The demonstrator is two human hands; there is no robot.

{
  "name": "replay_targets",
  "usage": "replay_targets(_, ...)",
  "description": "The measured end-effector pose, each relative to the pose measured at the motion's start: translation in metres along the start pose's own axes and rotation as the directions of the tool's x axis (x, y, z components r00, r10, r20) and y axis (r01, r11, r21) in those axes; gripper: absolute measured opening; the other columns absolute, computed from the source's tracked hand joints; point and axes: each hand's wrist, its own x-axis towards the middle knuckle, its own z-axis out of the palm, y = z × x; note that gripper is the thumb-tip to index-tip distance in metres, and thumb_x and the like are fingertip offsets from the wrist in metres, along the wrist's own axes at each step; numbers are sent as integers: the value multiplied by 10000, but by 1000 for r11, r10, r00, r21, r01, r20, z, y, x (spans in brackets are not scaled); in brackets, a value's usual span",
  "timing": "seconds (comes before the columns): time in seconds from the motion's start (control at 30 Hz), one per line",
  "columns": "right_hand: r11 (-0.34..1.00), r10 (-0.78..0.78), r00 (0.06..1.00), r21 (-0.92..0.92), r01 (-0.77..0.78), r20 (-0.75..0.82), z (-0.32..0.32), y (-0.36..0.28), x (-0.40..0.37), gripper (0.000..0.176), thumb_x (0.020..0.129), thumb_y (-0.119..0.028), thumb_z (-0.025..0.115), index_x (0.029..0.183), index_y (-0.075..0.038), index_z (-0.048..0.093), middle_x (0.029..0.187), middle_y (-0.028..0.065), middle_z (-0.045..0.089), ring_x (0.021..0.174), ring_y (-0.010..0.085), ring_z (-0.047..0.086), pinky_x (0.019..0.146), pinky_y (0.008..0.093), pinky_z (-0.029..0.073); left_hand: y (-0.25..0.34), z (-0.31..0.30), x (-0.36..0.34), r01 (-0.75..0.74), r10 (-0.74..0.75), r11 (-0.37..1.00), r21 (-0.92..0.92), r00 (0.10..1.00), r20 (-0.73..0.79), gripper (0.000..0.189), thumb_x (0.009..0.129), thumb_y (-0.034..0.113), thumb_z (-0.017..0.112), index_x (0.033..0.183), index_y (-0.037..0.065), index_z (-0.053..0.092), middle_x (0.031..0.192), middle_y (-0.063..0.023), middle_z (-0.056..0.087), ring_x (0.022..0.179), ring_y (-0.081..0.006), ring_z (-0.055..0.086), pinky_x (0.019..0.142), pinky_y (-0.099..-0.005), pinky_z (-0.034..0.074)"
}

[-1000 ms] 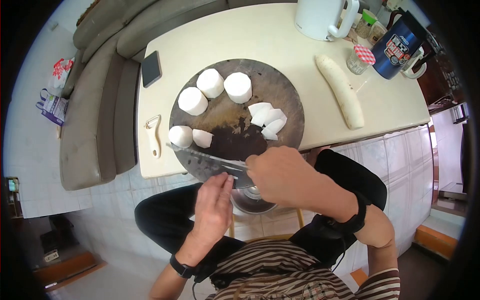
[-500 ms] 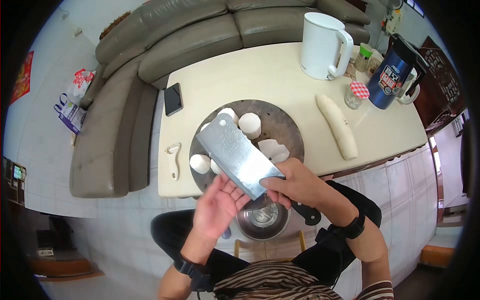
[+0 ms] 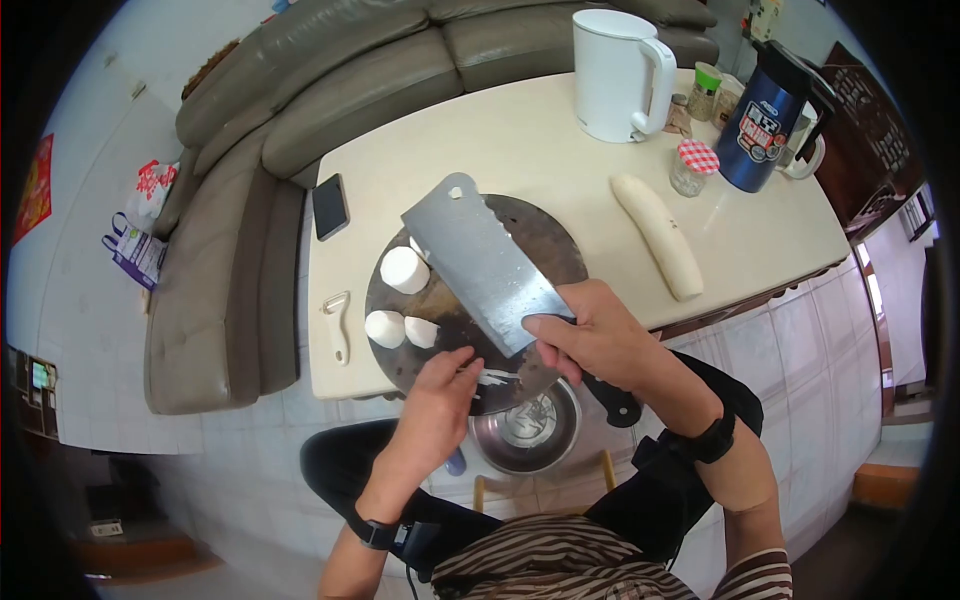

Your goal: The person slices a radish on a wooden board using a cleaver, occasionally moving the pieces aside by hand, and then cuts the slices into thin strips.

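My right hand [image 3: 600, 335] holds a broad cleaver [image 3: 485, 265] flat over the round dark board [image 3: 550, 235], its blade pointing up and left. The blade hides part of the board. My left hand [image 3: 435, 405] is at the board's near edge with the fingers bent down, beside some thin white pieces [image 3: 493, 378]; whether it grips any is unclear. White chunks [image 3: 404, 270] lie on the board's left side. Below the edge is a metal bowl [image 3: 527, 430] with pale scraps inside.
A peeler [image 3: 336, 328] and a phone [image 3: 330, 207] lie left of the board. To the right are a long pale root [image 3: 658, 237], a lidded jar [image 3: 693, 168], a blue flask [image 3: 765, 125] and a white kettle [image 3: 615, 75]. A sofa [image 3: 350, 95] stands behind.
My left hand has turned from palm-up under the blade to fingers down at the board's near edge. The cleaver has shifted slightly up the board, and the view has moved a little.
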Motion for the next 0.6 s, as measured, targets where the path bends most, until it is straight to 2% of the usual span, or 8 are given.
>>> replay_targets(0.07,1000,-2,1000,-3,2,8,-1,-1,-1,302,903,-126,542,644,28,548,554,59,557,391,117,491,403,291,395,2,-4,2,-116,101,982,149,989,108,367,866,-56,615,1232,-40,628,1283,-185,570,1160,-369,556,971,-416,482)
replay_targets(0.3,999,-28,999,-36,29,26,-1,-2,-4,300,892,-141,517,652,39,531,520,71,523,390,146,491,418,314,408,12,2,-10,-42,24,993,113,988,154,354,834,-94,607,1183,-43,635,1171,-178,576,1070,-368,573,918,-411,498)
replay_targets(0.47,999,-18,1000,-43,19,22,-1,-2,-7,294,891,-143,515,666,46,530,525,78,525,398,153,491,436,318,421,27,4,-27,-5,2,1000,15,984,176,363,810,-115,608,1165,-46,635,1148,-177,573,1038,-373,580,891,-415,503)
replay_targets(0.53,999,-14,1000,-36,14,23,-1,-3,-9,292,891,-143,515,669,46,530,529,78,527,400,154,491,442,318,425,31,2,-32,4,-6,1000,8,982,188,354,826,-123,606,1163,-25,648,1155,-169,584,1035,-351,607,870,-408,521)
replay_targets(0.6,999,-5,1000,-37,5,24,-3,-4,-11,286,894,-143,512,679,45,535,534,75,531,404,154,492,446,317,428,35,1,-38,173,-120,963,-207,962,246,316,862,-113,605,1153,-7,667,1166,-164,609,1012,-315,643,851,-378,538)
